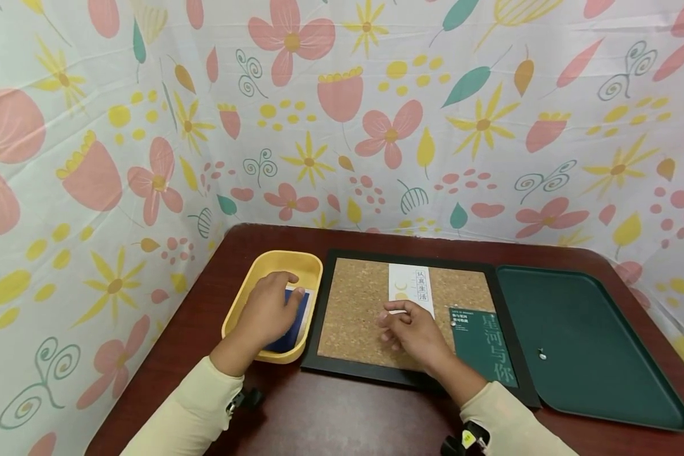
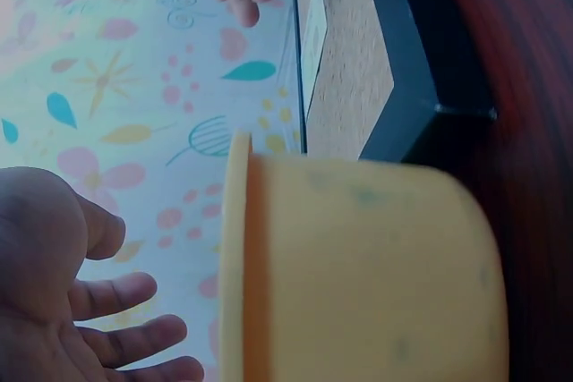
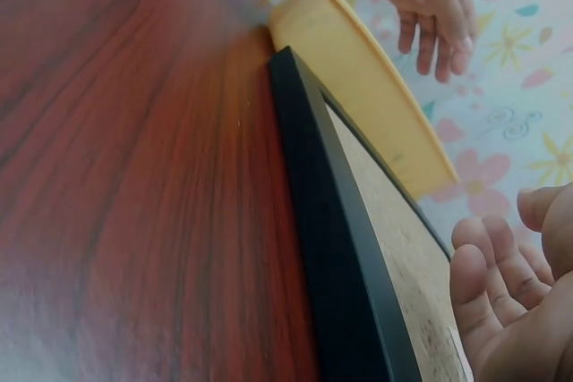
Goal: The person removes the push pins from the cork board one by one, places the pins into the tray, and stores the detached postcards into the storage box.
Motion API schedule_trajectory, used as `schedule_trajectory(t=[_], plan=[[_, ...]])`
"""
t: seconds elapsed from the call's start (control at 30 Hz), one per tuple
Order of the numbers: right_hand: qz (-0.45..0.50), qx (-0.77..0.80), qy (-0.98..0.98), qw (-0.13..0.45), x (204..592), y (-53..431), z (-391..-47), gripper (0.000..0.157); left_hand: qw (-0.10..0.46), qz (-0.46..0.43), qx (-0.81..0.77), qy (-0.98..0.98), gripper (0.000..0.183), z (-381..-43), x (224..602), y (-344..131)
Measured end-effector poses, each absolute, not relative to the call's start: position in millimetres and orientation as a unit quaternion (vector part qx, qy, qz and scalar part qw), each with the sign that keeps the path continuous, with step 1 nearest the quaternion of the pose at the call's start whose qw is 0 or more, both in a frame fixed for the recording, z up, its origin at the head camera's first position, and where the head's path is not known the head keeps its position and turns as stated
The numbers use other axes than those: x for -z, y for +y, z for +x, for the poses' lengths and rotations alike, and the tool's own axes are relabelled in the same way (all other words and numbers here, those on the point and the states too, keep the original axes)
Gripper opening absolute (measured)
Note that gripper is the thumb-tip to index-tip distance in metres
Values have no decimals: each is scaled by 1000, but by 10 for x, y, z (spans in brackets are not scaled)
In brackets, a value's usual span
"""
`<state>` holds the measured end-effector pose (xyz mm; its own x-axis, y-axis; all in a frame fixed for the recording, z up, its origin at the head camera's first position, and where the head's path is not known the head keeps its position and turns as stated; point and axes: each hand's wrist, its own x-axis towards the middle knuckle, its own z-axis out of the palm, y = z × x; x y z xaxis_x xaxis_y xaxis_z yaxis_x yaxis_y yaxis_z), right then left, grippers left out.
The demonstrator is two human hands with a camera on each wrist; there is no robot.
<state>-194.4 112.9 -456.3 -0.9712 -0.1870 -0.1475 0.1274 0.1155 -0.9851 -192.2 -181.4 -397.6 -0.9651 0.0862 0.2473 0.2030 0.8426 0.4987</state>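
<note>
My left hand hovers over a yellow plastic bin, its fingers relaxed and holding nothing. A dark blue card and a pale one lie inside, partly hidden by that hand. My right hand hangs over the black-framed corkboard, its fingers loosely bent with nothing seen between them. Under it, a white card with black characters lies on the cork, its lower part covered by the hand. A dark green card lies at the board's right, with a small pushpin at its upper left.
A dark green tray stands right of the corkboard, with a small pin on it. All rest on a dark red-brown wooden table. A flower-printed cloth hangs behind and to the left.
</note>
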Motion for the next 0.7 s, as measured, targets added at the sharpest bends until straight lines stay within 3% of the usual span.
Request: schedule_trajectory(t=[0.27, 0.7], plan=[[-34, 619, 780, 85, 4565, 1245, -1957, 40, 138, -146, 272, -941, 27, -1880, 4009, -1641], [-88, 478, 874, 3, 4577, 1446, -2048, 31, 114, -221, 249, -936, 29, -1840, 4098, -1378]])
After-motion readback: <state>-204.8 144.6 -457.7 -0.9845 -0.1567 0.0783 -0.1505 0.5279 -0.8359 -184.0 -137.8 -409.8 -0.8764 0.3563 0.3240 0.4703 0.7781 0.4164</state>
